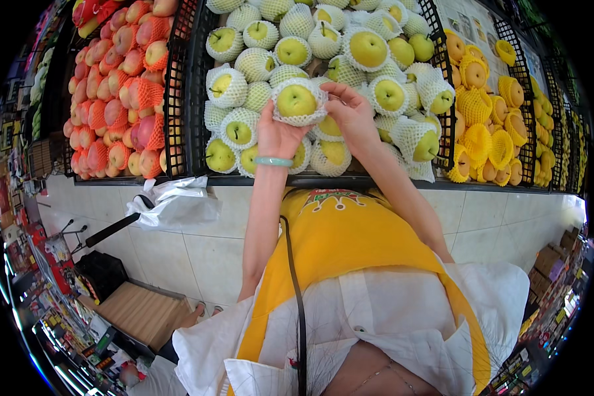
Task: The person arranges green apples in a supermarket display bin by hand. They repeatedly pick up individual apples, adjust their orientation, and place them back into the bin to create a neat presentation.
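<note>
A yellow-green pear (296,101) in a white foam net sleeve (301,120) rests in my left hand (279,136), above the other pears. My left wrist wears a pale green bangle. My right hand (350,108) pinches the right edge of that sleeve between thumb and fingers. Below and around both hands lies a display bin of pears (369,48), most of them in white net sleeves. A few bare green pears (420,47) lie at the bin's right side.
Black plastic lattice dividers (177,94) flank the pears. Left are apples (116,113), some in orange nets; right, round fruit in yellow nets (475,106). Plastic bags (178,203) hang by the bin's front edge. A wooden-topped box (138,309) and another person (158,378) are behind.
</note>
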The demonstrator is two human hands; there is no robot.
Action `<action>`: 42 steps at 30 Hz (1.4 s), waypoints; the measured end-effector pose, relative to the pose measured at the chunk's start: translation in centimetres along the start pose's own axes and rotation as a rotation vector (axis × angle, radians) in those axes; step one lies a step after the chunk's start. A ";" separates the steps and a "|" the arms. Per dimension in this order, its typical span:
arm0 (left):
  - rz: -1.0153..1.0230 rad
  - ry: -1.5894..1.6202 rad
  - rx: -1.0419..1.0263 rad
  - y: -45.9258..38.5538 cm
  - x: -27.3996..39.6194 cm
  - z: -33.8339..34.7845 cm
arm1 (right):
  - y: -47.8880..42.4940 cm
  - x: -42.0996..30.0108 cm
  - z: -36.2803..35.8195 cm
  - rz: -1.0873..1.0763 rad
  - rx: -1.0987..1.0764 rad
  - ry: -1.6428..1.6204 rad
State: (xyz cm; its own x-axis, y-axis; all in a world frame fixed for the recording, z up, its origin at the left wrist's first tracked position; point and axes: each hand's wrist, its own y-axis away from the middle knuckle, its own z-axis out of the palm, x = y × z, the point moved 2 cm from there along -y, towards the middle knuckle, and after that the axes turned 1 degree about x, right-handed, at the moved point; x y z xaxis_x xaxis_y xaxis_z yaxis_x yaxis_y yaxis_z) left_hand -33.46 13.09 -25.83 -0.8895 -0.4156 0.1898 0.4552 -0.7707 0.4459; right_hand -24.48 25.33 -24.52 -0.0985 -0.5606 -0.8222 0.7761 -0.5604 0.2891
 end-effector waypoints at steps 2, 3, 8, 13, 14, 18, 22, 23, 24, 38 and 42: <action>0.144 -0.158 0.112 0.2 -0.5 0.4 | 0.4 0.3 0.2 -0.167 0.028 0.194; 0.216 -0.238 0.167 0.3 -0.6 0.7 | 0.6 0.4 0.5 -0.218 0.058 0.240; 0.298 -0.292 0.026 0.0 -0.5 0.1 | 1.9 -1.0 2.3 -0.360 0.168 0.633; 0.371 -0.374 -0.024 0.5 -0.1 2.0 | 1.7 -1.2 2.2 -0.251 0.120 0.521; 0.374 -0.340 -0.049 0.6 0.0 2.0 | 1.6 -1.2 2.2 -0.202 0.104 0.461; 0.377 -0.315 -0.075 0.9 0.0 2.5 | 1.5 -2.0 2.6 -0.206 0.058 0.377; 0.348 -0.298 -0.121 1.1 0.1 2.3 | 1.5 -1.8 2.9 -0.218 0.015 0.232; 0.338 -0.309 -0.134 1.3 0.3 2.4 | 1.4 -1.7 2.8 -0.237 -0.001 0.208; 0.328 -0.320 -0.146 1.4 0.5 2.4 | 1.3 -1.7 2.7 -0.255 -0.034 0.210; 0.225 -0.435 -0.290 2.8 2.0 3.3 | 0.6 -2.8 1.0 -0.179 -0.274 0.140; 0.212 -0.505 -0.201 2.8 1.8 3.3 | 0.6 -3.2 1.1 -0.193 -0.262 0.135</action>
State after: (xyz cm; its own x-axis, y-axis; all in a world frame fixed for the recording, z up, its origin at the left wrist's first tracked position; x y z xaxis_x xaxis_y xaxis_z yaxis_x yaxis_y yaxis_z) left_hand -33.95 11.77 -21.31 -0.6639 -0.3269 0.6726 0.5801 -0.7927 0.1872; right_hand -24.42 26.16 -21.16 -0.1889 -0.3641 -0.9120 0.8867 -0.4623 0.0009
